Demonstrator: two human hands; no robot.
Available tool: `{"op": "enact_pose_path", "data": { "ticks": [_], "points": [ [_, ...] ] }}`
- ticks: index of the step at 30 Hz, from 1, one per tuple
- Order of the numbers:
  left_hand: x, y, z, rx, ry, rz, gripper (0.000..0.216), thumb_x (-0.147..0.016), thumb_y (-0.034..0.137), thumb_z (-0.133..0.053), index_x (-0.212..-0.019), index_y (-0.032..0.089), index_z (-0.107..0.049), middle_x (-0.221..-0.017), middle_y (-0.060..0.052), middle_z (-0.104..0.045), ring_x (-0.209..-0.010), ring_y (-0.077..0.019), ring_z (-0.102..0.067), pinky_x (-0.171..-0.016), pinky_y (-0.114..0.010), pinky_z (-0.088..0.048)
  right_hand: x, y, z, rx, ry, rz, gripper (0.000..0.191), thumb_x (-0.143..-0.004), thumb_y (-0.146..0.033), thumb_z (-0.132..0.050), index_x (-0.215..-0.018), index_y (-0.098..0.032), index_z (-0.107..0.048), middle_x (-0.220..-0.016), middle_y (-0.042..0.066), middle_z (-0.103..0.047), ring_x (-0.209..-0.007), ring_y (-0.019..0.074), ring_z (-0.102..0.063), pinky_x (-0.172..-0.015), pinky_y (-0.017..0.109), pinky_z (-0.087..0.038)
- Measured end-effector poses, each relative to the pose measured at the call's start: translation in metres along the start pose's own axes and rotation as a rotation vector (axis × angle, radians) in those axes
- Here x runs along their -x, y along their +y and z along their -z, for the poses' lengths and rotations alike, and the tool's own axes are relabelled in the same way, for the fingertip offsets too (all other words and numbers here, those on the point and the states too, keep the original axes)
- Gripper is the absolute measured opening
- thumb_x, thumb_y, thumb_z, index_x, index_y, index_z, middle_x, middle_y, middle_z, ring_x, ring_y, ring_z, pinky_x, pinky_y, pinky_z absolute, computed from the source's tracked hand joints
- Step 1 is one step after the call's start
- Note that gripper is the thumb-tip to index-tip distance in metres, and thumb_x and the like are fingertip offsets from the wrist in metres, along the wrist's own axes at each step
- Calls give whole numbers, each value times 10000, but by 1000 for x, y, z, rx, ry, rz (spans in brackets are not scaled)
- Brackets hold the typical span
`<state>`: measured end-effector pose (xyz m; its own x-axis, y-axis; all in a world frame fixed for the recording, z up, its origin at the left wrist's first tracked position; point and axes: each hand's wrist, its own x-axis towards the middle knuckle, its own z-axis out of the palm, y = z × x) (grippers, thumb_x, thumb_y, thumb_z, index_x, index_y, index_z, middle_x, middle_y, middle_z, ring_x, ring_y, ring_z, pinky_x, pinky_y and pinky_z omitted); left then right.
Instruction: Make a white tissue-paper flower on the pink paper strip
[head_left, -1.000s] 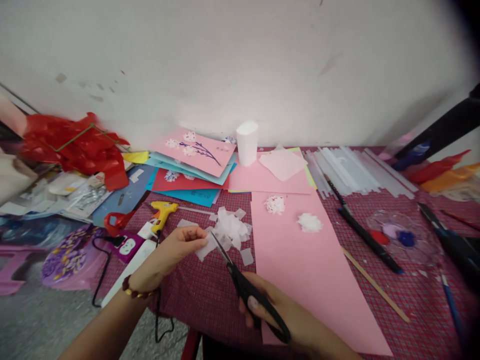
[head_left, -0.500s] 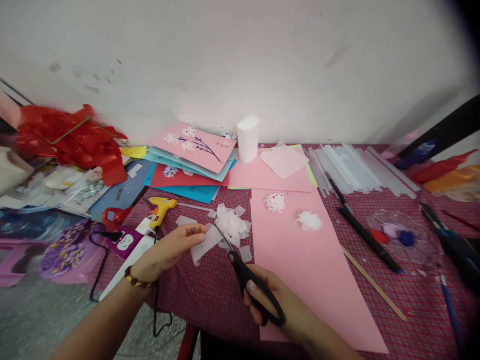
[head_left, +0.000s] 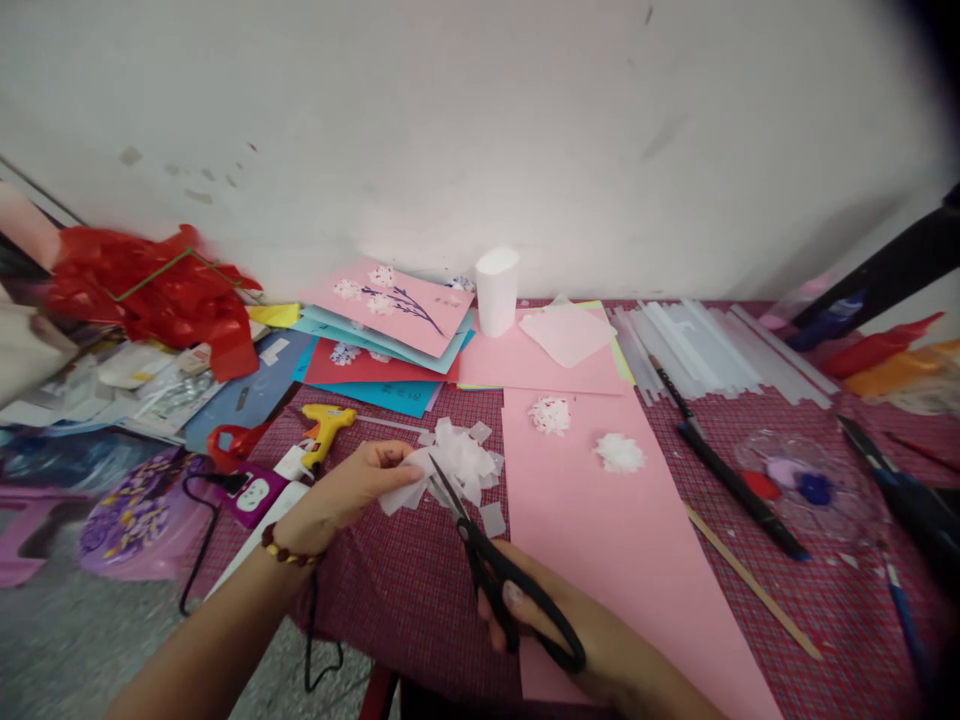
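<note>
"Scissors (head_left: 489, 560) with black handles: where are they in the head view?"

"Just below the centre of the frame, in the right hand (head_left: 541, 605). Its fingers are curled round the handles, and the blades stand slightly apart, pointing to the upper left."

"And the left hand (head_left: 369, 478)?"

"Left of the frame's centre, its thumb and fingers pinching a piece of thin white paper (head_left: 399, 497). The blade tips are right by that piece; I can't tell whether they touch it."

"What's behind them?"

"A loose heap of white scraps (head_left: 463, 458) on the checked cloth of the bench (head_left: 424, 590). A yellow glue gun (head_left: 328, 430) lies to the left of it."

"Right of the heap?"

"A long pink sheet (head_left: 600, 560), running down to the bottom edge, with two white tufts (head_left: 619, 453) on its upper part. Above centre, a white roll (head_left: 497, 295) stands upright."
</note>
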<state>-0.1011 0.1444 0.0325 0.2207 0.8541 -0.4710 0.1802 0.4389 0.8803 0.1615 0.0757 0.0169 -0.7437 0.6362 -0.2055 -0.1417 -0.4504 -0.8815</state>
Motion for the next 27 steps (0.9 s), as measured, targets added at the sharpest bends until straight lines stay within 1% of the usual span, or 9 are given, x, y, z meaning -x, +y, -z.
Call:
{"op": "enact_pose_path", "data": {
  "ticks": [5, 9, 12, 15, 17, 19, 21, 24, 27],
  "points": [
    [0, -1, -11, -49, -71, -4, 315, -673, 399, -706, -627, 147, -523, -518, 61, -446, -447, -55, -355, -453, -194, -226, -2, -5, -2, 32, 31, 11, 481, -824, -615, -476, -914, -147, -538, -767, 31, -518, -596, 111, -447, -593, 276, -327],
    [-2, -1, -11, -36, -78, 20, 312, -662, 401, -705, -671, 144, -528, -556, 55, -457, -472, -58, -362, -467, -194, -229, -4, 0, -1, 42, 45, 10, 496, -827, -621, -470, -904, -135, -532, -754, 24, -519, -554, 86, -440, -545, 250, -308],
    [-4, 1, -12, -44, -78, 26, 320, -655, 405, -700, -665, 144, -515, -549, 62, -441, -465, -54, -346, -463, -194, -219, -5, 5, -3, 8, 68, 2, 492, -834, -606, -475, -922, -124, -521, -722, 11, -509, -510, 68, -430, -495, 225, -291],
    [-3, 6, -14, -58, -77, 16, 318, -648, 402, -698, -650, 141, -516, -538, 66, -431, -469, -55, -340, -464, -194, -218, -7, 9, -5, -39, 115, -4, 477, -821, -602, -500, -854, -126, -506, -658, -12, -488, -442, 47, -393, -439, 207, -257],
    [-1, 9, -15, -62, -110, -14, 281, -653, 370, -697, -672, 130, -552, -568, 50, -474, -504, -63, -381, -491, -194, -262, -8, 12, -5, -58, 142, -8, 450, -830, -584, -503, -828, -134, -492, -624, -29, -474, -404, 34, -361, -423, 204, -235],
    [2, 10, -14, -48, -165, -44, 232, -669, 321, -692, -738, 119, -601, -630, 24, -538, -562, -78, -444, -547, -201, -327, -7, 14, -3, -58, 156, -5, 426, -848, -559, -500, -880, -134, -496, -655, -22, -492, -421, 37, -385, -443, 207, -256],
    [4, 8, -10, -1, -194, -52, 251, -692, 294, -685, -866, 121, -631, -705, -1, -593, -612, -95, -497, -599, -215, -377, -6, 16, 0, -55, 144, -5, 433, -862, -546, -490, -992, -133, -497, -750, 11, -529, -515, 65, -461, -516, 225, -320],
    [4, 4, -3, 82, -150, -59, 422, -701, 273, -694, -1090, 143, -593, -857, -41, -646, -680, -116, -555, -633, -231, -419, -1, 18, 5, -50, 114, -12, 470, -870, -547, -472, -1108, -142, -484, -859, 51, -549, -654, 113, -514, -638, 279, -371],
    [0, 4, 3, 134, -76, -98, 492, -692, 252, -705, -1150, 148, -560, -1008, -78, -642, -760, -139, -595, -656, -241, -447, 4, 17, 7, -15, 101, -3, 447, -874, -552, -456, -1043, -145, -528, -848, 57, -557, -663, 129, -514, -654, 302, -371]
  ]
}}
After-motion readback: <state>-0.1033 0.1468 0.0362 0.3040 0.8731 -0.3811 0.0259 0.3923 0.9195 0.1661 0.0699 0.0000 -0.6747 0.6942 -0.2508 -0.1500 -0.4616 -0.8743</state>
